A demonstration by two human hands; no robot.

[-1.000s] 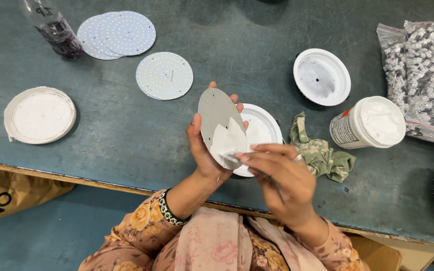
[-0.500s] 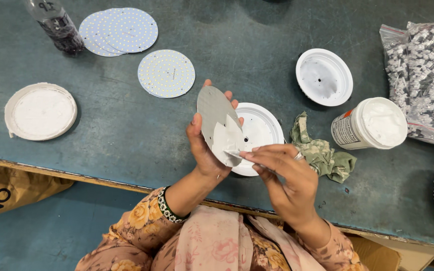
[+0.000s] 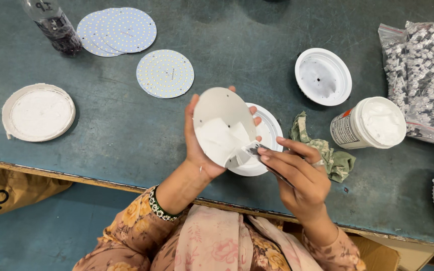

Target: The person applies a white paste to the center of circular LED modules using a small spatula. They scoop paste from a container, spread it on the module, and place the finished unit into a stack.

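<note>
The left hand cups a round metal disc smeared with white paste, tilted above a white lamp housing on the green table, while the right hand pinches what looks like a small flat spreader against the paste, beside a crumpled rag and an open paste jar.

Round grey disc — tilted, smeared with white paste — thin flat spreader touching its lower edge.
</note>
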